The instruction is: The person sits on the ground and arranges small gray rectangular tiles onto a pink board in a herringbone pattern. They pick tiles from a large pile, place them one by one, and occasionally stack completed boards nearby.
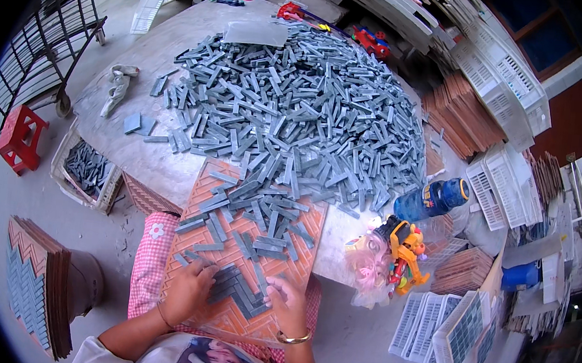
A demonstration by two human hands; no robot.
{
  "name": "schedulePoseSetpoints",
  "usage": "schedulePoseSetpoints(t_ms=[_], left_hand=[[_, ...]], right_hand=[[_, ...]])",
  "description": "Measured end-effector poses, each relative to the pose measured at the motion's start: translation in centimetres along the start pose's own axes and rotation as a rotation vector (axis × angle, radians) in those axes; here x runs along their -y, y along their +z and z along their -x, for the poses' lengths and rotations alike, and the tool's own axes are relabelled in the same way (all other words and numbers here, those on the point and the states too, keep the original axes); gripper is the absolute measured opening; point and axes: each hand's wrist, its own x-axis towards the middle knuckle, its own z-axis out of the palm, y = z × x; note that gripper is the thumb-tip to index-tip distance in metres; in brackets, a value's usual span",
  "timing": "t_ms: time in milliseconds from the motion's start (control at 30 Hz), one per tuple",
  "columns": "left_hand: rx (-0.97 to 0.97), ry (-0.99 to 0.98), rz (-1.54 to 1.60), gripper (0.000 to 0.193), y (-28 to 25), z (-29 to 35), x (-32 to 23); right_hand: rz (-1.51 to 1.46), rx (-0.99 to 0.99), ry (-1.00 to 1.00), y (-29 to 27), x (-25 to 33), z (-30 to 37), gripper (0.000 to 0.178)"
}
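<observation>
An orange board (179, 269) with herringbone grooves rests across my lap, its far end against the table. Dark grey tile strips (240, 293) lie fitted in a zigzag on its near part. My left hand (187, 290) is at their left edge, fingers bent and drawn together; whatever is under the fingertips is hidden. At the right edge, my right hand (286, 307) has its thumb and fingers closed at the lower end of a lighter grey tile strip (259, 277). Loose grey strips (269, 223) lie scattered over the board's far half.
A large heap of grey strips (299, 104) covers the table (179, 35). Right of the board are a blue bottle (431, 198) and an orange toy (408, 258). Stacked boards (35, 282) stand at left, near a red stool (22, 139). White crates (462, 341) stand at right.
</observation>
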Motion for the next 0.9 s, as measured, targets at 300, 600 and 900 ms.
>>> schedulePoseSetpoints(t_ms=[300,600,900], left_hand=[[-0.076,0.156,-0.02,0.024,0.7,1.0,0.2],[0.018,-0.042,0.087,0.027,0.0,0.0,0.1],[0.007,-0.008,-0.05,0.022,0.4,-0.6,0.1]], right_hand=[[0.029,-0.052,-0.017,-0.7,0.1,0.7,0.022],[0.035,-0.021,-0.055,-0.5,0.4,0.8,0.022],[0.061,-0.024,-0.07,-0.2,0.7,0.9,0.022]])
